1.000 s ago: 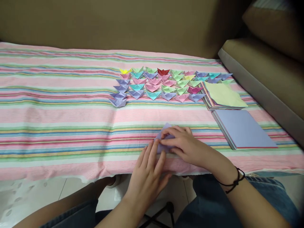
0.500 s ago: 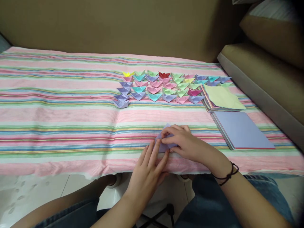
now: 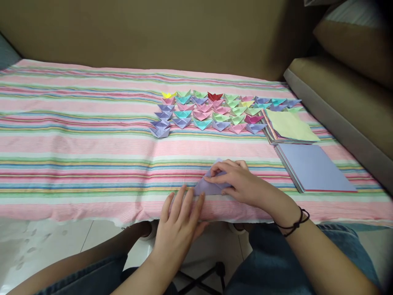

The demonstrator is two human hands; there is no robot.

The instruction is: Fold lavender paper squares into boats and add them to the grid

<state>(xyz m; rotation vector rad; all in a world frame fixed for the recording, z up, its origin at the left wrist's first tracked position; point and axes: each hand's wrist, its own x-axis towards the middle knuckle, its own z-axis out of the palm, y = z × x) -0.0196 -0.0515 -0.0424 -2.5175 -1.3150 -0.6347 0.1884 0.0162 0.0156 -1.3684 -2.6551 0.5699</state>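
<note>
At the surface's near edge, right hand [image 3: 245, 184] fingers pinch and press the lilac paper [image 3: 207, 187], likely to hold a crease; left hand [image 3: 179, 229] rests just beside it, fingers apart.

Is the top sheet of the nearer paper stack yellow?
No, the nearer stack shows a lavender top sheet; the pale yellow sheet tops the farther stack.
</note>
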